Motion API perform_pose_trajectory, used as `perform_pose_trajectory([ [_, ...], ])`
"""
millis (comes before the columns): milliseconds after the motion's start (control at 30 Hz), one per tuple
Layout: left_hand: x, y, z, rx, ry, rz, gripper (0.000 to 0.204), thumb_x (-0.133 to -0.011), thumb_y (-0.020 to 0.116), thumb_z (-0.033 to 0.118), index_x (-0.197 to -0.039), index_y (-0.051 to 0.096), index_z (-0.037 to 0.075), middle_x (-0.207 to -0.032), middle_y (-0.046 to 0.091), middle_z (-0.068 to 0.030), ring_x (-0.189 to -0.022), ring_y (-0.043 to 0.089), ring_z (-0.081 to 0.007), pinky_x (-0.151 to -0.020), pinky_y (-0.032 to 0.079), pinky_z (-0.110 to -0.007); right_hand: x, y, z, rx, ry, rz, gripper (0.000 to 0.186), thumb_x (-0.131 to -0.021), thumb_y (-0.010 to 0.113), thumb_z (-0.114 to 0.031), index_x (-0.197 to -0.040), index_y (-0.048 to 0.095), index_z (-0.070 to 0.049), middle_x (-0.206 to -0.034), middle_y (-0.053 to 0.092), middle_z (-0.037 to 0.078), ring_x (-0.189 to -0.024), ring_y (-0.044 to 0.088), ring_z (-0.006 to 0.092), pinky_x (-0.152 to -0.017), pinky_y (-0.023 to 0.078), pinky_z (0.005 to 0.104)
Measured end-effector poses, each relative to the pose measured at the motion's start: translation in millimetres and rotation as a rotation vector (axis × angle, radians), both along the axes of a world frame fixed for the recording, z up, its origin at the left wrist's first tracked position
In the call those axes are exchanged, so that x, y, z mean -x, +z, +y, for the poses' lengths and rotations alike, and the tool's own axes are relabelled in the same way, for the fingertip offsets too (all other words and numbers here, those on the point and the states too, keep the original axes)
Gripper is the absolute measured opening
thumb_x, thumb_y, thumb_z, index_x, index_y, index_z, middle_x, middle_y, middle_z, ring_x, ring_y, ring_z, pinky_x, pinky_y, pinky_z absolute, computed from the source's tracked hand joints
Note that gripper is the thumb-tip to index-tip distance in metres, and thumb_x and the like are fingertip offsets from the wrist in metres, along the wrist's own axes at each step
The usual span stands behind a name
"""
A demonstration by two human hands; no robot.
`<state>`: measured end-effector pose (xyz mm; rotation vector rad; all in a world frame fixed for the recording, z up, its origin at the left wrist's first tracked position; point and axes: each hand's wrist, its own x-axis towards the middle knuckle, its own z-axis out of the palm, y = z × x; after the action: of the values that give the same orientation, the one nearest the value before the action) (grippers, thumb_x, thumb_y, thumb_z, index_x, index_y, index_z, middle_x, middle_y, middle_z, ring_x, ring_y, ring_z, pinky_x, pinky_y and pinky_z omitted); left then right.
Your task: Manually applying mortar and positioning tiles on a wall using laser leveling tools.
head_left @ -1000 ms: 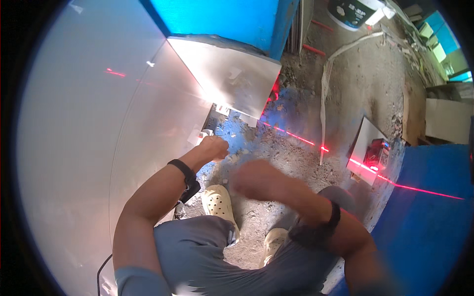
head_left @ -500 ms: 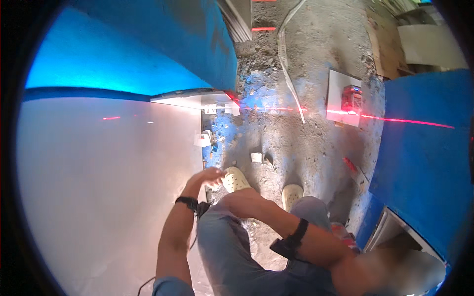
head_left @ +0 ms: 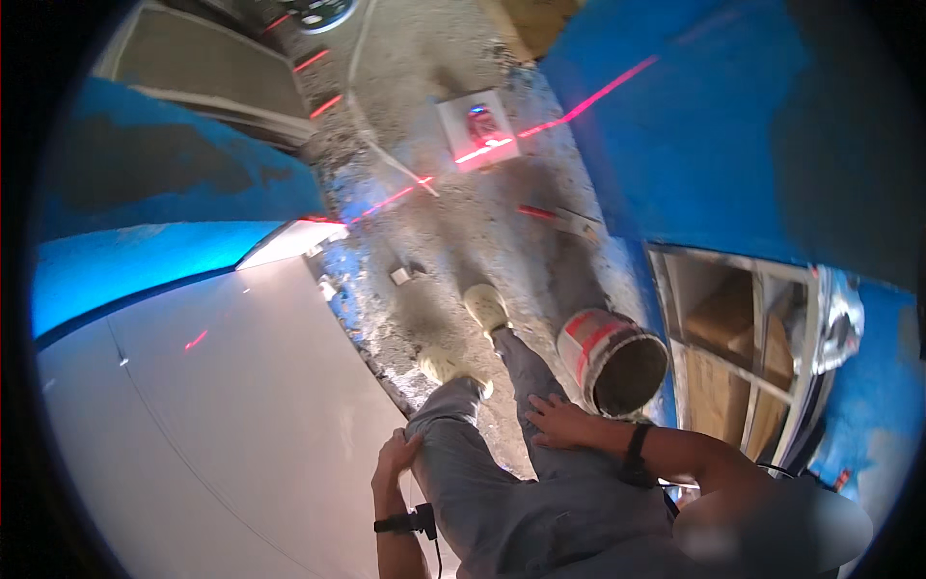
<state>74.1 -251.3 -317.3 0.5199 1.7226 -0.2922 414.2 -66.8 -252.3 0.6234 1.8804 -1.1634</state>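
My left hand [head_left: 396, 454] rests against the outer side of my left leg near the knee, beside the large pale panel [head_left: 212, 415]. Its fingers are loosely out, with nothing seen in them. My right hand [head_left: 562, 422] lies on my right thigh, fingers spread and holding nothing. Close to that hand stands a white and red bucket [head_left: 585, 344] with grey material inside. Farther off on the rough floor, a small red-lit laser level [head_left: 482, 125] sits on a white square tile [head_left: 452, 118] and throws a red line.
A red-handled tool [head_left: 537, 211] lies on the floor between the laser level and the bucket. A small white block [head_left: 400, 276] lies ahead of my feet. A pale strip or hose [head_left: 365, 125] runs along the floor. Blue walls [head_left: 666, 125] and a framed opening [head_left: 719, 357] border the right.
My body has straightened and turned, so the view has swung. Both hands have drawn back from low beside my feet to my legs. The bucket has come fully into view.
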Motion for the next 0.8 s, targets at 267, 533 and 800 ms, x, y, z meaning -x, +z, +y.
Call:
perform_pose_trajectory([
  [267, -111, -48, -120, 0.152, 0.148, -0.304, 0.095, -0.08, 0.066, 0.053, -0.142, 0.033, -0.011, -0.135, 0.049, -0.0331, -0.126, 0.05, -0.039, -0.103, 0.043, -0.042, -43, -4, -98, 0.006, -0.114, -0.08, 0.064, -0.09, 0.056, -0.045, -0.143, 0.042, -0.013, -0.157, 0.021, 0.019, -0.134, 0.029, 0.0533, -0.109, 0.033, 0.0565],
  [533, -150, 29, -163, 0.338, 0.074, -0.545, 0.055, -0.09, 0.06, 0.04, -0.131, 0.053, 0.003, -0.117, 0.063, -0.009, -0.106, 0.06, -0.0221, -0.083, 0.052, -0.044, -78, 41, -170, -0.054, -0.259, 0.013, 0.062, -0.089, 0.057, -0.051, -0.139, 0.049, -0.016, -0.156, 0.024, 0.017, -0.137, 0.028, 0.0499, -0.112, 0.028, 0.0564],
  [800, -212, 42, -158, 0.452, 0.068, -0.511, 0.066, -0.09, 0.056, 0.057, -0.135, 0.052, 0.009, -0.119, 0.061, -0.0082, -0.105, 0.06, -0.025, -0.086, 0.05, -0.044, -230, -8, -289, 0.138, -0.256, -0.047, 0.064, -0.087, 0.057, -0.052, -0.139, 0.048, -0.017, -0.151, 0.032, 0.016, -0.138, 0.031, 0.0435, -0.113, 0.027, 0.0507],
])
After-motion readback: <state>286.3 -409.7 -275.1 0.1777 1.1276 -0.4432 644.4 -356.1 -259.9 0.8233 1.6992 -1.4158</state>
